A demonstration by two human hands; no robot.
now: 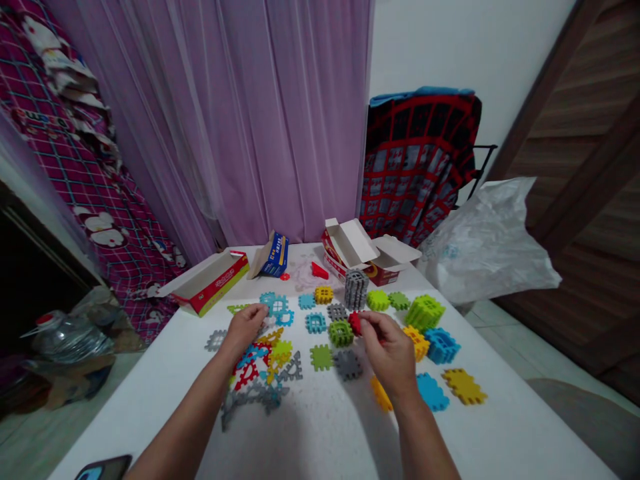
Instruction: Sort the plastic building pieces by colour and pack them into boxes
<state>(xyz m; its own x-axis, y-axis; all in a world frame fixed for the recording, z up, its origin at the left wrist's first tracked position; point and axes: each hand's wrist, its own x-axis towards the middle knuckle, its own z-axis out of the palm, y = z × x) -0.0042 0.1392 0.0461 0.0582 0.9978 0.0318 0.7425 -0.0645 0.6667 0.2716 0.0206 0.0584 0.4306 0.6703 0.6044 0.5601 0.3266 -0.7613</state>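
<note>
My left hand is closed with its fingertips together, beside light blue window-frame pieces. What it pinches, if anything, I cannot make out. Below it lies a loose pile of toothed plastic building pieces in red, yellow, blue and grey. My right hand has thumb and fingertips closed at a red toothed piece, partly covered by the fingers. Just left of that stands a green block stack. Behind it rises a tall grey stack. Yellow, blue and lime green stacks stand to the right.
Open cardboard boxes stand along the back: a red-green one, a blue one and a red-white one. Flat tiles, including a yellow one, lie at right. A phone lies front left. A plastic bag hangs beyond the table's right edge.
</note>
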